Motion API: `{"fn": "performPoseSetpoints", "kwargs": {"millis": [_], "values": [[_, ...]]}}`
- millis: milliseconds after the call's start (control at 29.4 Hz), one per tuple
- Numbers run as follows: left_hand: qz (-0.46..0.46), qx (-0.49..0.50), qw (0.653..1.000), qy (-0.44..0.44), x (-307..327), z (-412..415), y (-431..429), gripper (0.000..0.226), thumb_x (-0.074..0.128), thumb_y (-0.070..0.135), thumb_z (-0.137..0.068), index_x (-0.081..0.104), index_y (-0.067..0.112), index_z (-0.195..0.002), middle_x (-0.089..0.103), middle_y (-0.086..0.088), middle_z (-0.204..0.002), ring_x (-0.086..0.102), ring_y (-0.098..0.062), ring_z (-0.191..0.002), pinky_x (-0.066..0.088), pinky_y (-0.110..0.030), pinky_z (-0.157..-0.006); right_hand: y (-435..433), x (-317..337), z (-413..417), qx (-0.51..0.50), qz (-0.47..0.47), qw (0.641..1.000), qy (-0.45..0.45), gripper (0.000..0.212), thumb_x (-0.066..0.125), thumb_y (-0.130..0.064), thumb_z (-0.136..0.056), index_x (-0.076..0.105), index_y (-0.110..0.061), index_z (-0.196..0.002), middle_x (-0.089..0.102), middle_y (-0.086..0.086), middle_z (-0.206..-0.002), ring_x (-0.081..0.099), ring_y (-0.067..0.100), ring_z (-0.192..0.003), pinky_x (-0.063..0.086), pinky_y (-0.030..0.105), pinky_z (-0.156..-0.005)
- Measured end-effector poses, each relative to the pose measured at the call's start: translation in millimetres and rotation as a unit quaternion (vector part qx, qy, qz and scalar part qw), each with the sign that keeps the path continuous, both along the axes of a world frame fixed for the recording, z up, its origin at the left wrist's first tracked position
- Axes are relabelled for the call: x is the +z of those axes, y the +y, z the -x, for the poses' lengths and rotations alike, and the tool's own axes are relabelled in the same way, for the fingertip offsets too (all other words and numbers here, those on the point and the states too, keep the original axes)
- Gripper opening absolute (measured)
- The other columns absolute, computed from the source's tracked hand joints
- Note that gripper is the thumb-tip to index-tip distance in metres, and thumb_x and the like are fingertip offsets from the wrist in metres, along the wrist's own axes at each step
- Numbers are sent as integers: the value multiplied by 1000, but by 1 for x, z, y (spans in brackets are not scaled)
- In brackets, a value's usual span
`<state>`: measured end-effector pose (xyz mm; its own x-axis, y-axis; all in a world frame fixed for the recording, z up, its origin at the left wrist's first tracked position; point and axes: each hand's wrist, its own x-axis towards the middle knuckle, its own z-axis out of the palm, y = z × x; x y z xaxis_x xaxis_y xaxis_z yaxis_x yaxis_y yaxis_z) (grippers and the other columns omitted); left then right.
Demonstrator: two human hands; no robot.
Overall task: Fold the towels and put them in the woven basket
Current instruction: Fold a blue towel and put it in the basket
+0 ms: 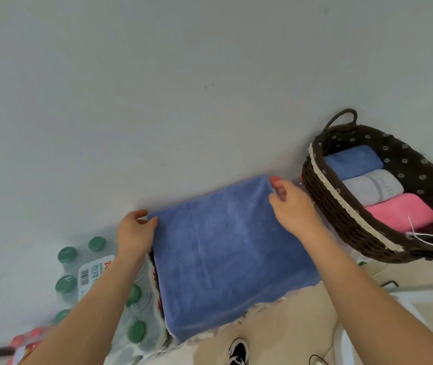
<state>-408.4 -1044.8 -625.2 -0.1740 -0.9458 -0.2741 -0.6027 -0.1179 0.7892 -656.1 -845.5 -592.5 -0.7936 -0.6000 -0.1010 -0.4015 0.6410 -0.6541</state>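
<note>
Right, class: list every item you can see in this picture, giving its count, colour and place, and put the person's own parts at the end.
Large blue terry towel: one, blue, spread flat in the centre, far corners held.
Dark brown woven basket with floral lining: one, brown with a cream trim, at right.
Rolled blue towel: one, blue, in the basket, farthest.
Rolled grey towel: one, pale grey, in the basket, middle.
Rolled pink towel: one, pink, in the basket, nearest.
Shrink-wrapped pack of green-capped water bottles: one pack, clear with green caps, lower left.
Red-capped bottle pack: one, red, bottom left corner.
Black and white shoe: one, bottom centre.
Left hand: pinching the towel's far left corner.
Right hand: pinching the far right corner.
</note>
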Motion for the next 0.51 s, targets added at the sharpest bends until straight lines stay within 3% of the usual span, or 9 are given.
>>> {"fn": "performPoseSetpoints", "kwargs": {"millis": [102,204,306,374,510], "values": [[-1,19,999,26,-2,2,-5,22,73,13,-79,69,11,-101,70,-7,-89,66,-27,-87,53,-36,-81,-35,-7,30,-1,-57,998,4,25,48,-36,-93,58,-14,-101,65,10,-108,58,33,-102,45,35,-79],[-47,44,996,66,-1,4,-8,16,75,7,-78,71,8,-93,66,-4,-76,60,-19,-66,49,-27,-63,-55,-12,45,14,-100,995,25,36,51,-43,-91,63,-10,-96,65,10,-99,60,33,-97,46,35,-77],[-117,73,985,108,-2,2,-16,12,74,5,-79,69,4,-90,54,-5,-62,36,-14,-47,30,-17,-39,-67,-18,53,15,-93,995,-23,31,64,-35,-82,55,-10,-66,58,6,-67,58,28,-70,42,31,-57],[-133,84,979,129,1,3,-19,5,72,3,-79,68,3,-83,47,-3,-52,29,-12,-42,21,-14,-35,-74,-21,60,9,-60,996,-71,27,71,-24,-74,57,-7,-59,56,7,-61,56,25,-63,43,31,-55],[-82,96,982,140,5,3,-19,10,72,4,-81,66,10,-76,54,-2,-57,39,-10,-45,31,-13,-34,-83,-18,66,55,-76,993,-66,18,69,-11,-73,57,-11,-60,52,9,-62,50,22,-62,39,29,-57]]}}
